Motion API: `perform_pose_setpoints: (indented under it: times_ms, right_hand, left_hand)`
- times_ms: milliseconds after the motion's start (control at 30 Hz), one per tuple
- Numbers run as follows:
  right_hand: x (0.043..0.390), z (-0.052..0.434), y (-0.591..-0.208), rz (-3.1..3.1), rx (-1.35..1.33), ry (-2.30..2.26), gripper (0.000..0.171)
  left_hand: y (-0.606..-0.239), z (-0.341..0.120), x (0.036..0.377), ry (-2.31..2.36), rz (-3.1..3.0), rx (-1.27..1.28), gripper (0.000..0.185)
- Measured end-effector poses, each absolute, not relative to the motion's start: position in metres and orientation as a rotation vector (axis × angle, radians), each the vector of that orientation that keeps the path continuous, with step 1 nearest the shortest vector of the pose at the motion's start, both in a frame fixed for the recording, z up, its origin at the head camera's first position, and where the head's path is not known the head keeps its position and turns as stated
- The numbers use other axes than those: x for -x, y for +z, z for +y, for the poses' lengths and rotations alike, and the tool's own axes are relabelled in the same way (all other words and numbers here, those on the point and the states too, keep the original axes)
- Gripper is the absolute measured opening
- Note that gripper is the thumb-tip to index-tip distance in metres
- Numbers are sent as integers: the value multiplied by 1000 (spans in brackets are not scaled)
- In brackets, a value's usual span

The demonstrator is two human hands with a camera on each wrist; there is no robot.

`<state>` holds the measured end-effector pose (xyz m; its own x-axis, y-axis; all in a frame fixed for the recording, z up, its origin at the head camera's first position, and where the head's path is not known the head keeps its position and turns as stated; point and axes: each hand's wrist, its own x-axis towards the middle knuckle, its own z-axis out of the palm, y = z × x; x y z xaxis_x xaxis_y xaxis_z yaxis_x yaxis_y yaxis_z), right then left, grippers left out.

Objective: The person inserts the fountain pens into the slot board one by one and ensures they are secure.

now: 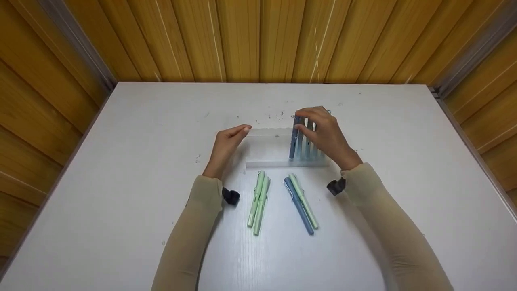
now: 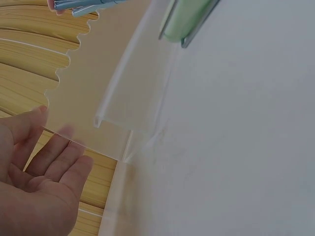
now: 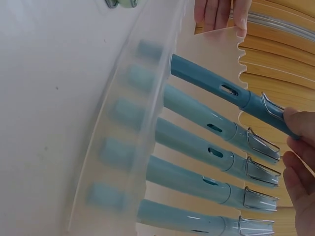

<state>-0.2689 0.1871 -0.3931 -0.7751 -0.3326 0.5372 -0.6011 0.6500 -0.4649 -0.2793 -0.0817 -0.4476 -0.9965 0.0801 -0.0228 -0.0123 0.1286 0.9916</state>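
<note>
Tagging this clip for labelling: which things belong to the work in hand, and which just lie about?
In hand: clear pen rack; dark blue pen pinched by the right hand; light blue pens slotted beside it; left hand steadying the rack's end.

Lying about: green pens; blue and green pair; white table.

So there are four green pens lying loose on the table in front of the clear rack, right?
Not quite: the head view shows four loose pens, but only three are green; one is dark blue. They do lie on the table in front of the clear rack.
</note>
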Motion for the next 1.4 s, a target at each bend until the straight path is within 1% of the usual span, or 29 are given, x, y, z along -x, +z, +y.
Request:
perform_pose_setpoints:
  times_ms: [233,800,1400]
  right_hand:
    - [275,188,-392,-2446,-800,840,31]
    - [284,188,-391,-2567,-731,873,33]
    - [283,184,-391,-2617,-681,843,36]
  left_hand:
    - [-447,-81,280,2026,2319,-63,30]
    - [-448,-82,279,1990,2340,-65,32]
    - [-448,-83,279,1999,2341,-87,31]
